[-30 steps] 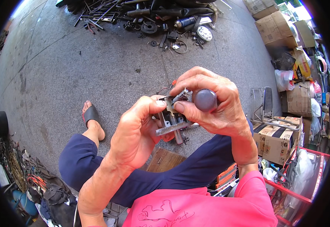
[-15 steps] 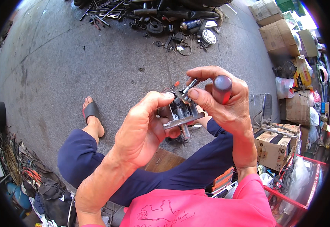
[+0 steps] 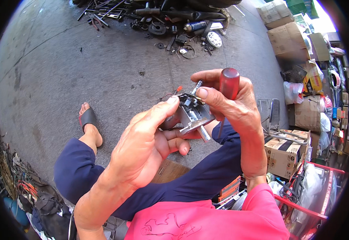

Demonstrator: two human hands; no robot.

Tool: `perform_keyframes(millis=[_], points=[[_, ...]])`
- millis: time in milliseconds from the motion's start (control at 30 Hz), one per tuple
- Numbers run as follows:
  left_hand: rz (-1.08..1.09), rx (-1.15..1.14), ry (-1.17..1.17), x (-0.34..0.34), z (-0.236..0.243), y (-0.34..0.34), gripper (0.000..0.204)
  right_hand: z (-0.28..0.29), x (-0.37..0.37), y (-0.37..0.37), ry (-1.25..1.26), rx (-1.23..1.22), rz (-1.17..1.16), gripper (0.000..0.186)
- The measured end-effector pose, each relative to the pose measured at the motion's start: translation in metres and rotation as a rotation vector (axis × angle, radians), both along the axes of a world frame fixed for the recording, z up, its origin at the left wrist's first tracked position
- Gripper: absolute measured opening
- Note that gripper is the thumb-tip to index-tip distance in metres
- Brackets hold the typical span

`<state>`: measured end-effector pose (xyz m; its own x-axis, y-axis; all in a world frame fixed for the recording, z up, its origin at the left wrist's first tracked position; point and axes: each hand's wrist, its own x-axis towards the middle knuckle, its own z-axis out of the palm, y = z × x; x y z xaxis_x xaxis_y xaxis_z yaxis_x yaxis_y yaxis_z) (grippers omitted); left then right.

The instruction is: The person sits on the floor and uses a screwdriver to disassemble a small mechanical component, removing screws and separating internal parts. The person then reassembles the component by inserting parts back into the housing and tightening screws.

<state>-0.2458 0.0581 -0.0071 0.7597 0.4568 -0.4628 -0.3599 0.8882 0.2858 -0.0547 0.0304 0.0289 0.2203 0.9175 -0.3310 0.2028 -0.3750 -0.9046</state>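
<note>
My left hand [image 3: 142, 138] holds a small metal mechanism [image 3: 200, 119] from its left side, thumb on top and fingers underneath. The mechanism has an open grey housing with dark parts inside, and a bare metal shaft [image 3: 203, 134] sticks out toward me. My right hand [image 3: 240, 104] is closed round a screwdriver [image 3: 229, 84] with a dark red handle, its end up and its blade pointing down. The thumb and index finger of that hand are also at a ribbed metal pin [image 3: 197, 86] on the mechanism's far side. An orange-tipped wire [image 3: 179, 88] shows behind it.
Scrap metal parts [image 3: 158, 28] are heaped on the concrete floor [image 3: 62, 68] ahead. Along the right stand cardboard boxes [image 3: 288, 40], plastic bags [image 3: 293, 93] and a red-framed rack [image 3: 300, 208]. Cables and cloth [image 3: 46, 204] lie at the lower left. A wooden board [image 3: 170, 171] lies between my legs.
The mechanism has tilted, so its shaft now points more to the lower right. The screwdriver handle stands more upright. My left fingers have shifted beneath the housing. The whole view has moved slightly.
</note>
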Motion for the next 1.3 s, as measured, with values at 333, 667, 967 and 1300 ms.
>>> perform_keyframes(millis=[333, 667, 967, 1300], points=[[-0.020, 0.046, 0.032, -0.002, 0.003, 0.000, 0.037, 0.001, 0.003, 0.003, 0.080, -0.103, -0.003, 0.032], [-0.032, 0.046, 0.049, -0.004, 0.004, -0.002, 0.040, -0.007, 0.009, 0.003, 0.115, -0.121, 0.066, 0.034], [-0.038, 0.068, 0.052, -0.004, 0.005, -0.002, 0.039, -0.008, 0.010, 0.003, 0.120, -0.095, 0.070, 0.034], [0.012, 0.032, 0.109, 0.001, 0.000, -0.003, 0.032, -0.013, 0.009, -0.006, -0.215, 0.271, 0.209, 0.030]])
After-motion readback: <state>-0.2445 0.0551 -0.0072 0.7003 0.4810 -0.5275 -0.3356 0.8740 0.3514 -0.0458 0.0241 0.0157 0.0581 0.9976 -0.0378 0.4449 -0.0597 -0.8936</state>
